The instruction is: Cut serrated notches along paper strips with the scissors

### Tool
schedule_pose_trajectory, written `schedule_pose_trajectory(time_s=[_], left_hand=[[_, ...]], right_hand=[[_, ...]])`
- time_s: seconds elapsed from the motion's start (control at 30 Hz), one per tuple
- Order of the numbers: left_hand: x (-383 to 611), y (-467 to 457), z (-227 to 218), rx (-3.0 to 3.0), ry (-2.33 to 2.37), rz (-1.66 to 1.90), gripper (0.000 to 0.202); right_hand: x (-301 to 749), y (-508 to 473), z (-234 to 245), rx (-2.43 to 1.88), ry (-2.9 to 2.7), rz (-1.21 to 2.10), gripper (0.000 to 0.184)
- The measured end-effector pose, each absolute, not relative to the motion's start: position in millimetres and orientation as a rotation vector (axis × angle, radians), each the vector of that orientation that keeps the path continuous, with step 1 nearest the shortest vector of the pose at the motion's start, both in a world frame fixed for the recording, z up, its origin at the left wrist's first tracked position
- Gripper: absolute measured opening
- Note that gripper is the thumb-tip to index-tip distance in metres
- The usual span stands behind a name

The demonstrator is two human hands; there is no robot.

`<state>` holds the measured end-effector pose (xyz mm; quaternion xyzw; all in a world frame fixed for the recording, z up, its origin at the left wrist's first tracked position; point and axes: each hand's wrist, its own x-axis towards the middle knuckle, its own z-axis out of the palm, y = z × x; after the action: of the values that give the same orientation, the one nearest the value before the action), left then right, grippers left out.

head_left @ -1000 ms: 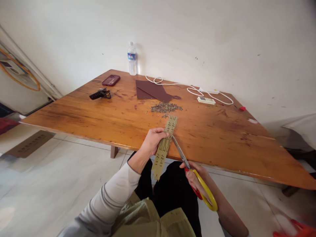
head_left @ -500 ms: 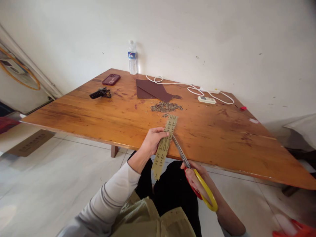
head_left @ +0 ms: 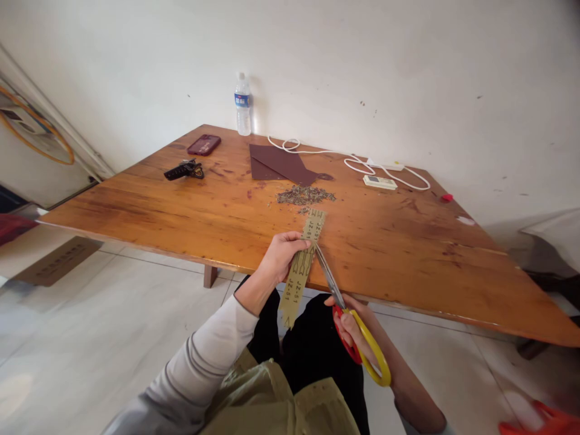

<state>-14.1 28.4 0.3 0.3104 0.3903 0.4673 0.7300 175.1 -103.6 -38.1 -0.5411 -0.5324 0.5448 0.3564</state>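
My left hand (head_left: 286, 257) pinches a tan printed strip (head_left: 295, 290) marked "JZ-51" near its middle, thumb on top. The strip's jagged lower end hangs past the table's front edge, and its upper end reaches over the tabletop. In my right hand (head_left: 351, 329) is a pair of scissors (head_left: 333, 281) with one red and one yellow handle. The blade tips meet the strip's right edge beside my left thumb; whether they are cutting into it I cannot tell. Just beyond the strip lies a pile of small shredded scraps (head_left: 306, 195).
Dark brown sheets (head_left: 276, 164) lie behind the scraps on the wooden table (head_left: 181, 229). Towards the back left are a water bottle (head_left: 243, 106), a maroon phone case (head_left: 203, 145) and a black key bundle (head_left: 183, 170). A white cable (head_left: 312, 151) and a remote control (head_left: 379, 182) lie at the back right.
My right hand has shifted slightly left with the scissors, and their handles have come a little closer together. The left hand and the strip have hardly moved.
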Motion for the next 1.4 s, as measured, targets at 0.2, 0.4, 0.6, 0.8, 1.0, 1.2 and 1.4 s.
schedule_pose_trajectory(time_s=[0.2,0.4,0.6,0.8,1.0,1.2,1.4], left_hand=[[-10,26,2,0.691,0.911,1.077,0.014],[-9,26,1,0.727,0.959,1.12,0.016],[-9,27,0,0.735,0.959,1.108,0.018],[-9,27,0,0.703,0.961,1.103,0.016],[-8,27,0,0.686,0.926,1.123,0.017],[-7,28,-4,0.664,0.915,1.178,0.013],[-6,29,-9,0.655,0.891,1.236,0.013]], right_hand=[[160,-107,-34,-1.382,-1.362,1.363,0.057],[151,-104,-45,-1.44,-1.283,1.321,0.055],[151,-104,-47,-1.451,-1.197,1.326,0.045],[149,-104,-44,-1.466,-1.19,1.296,0.038],[148,-103,-45,-1.497,-1.189,1.292,0.033],[142,-100,-42,-1.539,-1.158,1.221,0.025],[141,-107,-38,-1.551,-1.119,1.262,0.037]])
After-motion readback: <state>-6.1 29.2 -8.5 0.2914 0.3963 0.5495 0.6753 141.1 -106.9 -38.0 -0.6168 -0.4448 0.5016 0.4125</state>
